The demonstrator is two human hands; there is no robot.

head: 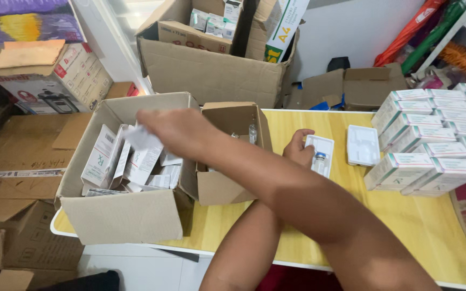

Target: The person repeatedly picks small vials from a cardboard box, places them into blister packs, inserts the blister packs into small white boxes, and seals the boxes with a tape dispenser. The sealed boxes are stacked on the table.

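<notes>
Cardboard carton (125, 215) at table (405, 226) corner is landmark. My right hand (171, 129) crosses above it, fingers pinched on folded white leaflet (141, 137), over flattened packs (136, 161) inside. Right of carton, my left hand (299, 150) steadies white tray (322, 153) with vial (320, 160), fingers curled on edge.

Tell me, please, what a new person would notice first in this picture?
First, the two crossed forearms: the right hand reaches left over an open carton of flat white packs, holding a blurred white paper. The left hand rests at a white tray with a small vial on the yellow table. At the right stands a neat stack of white-and-green boxes.
</notes>
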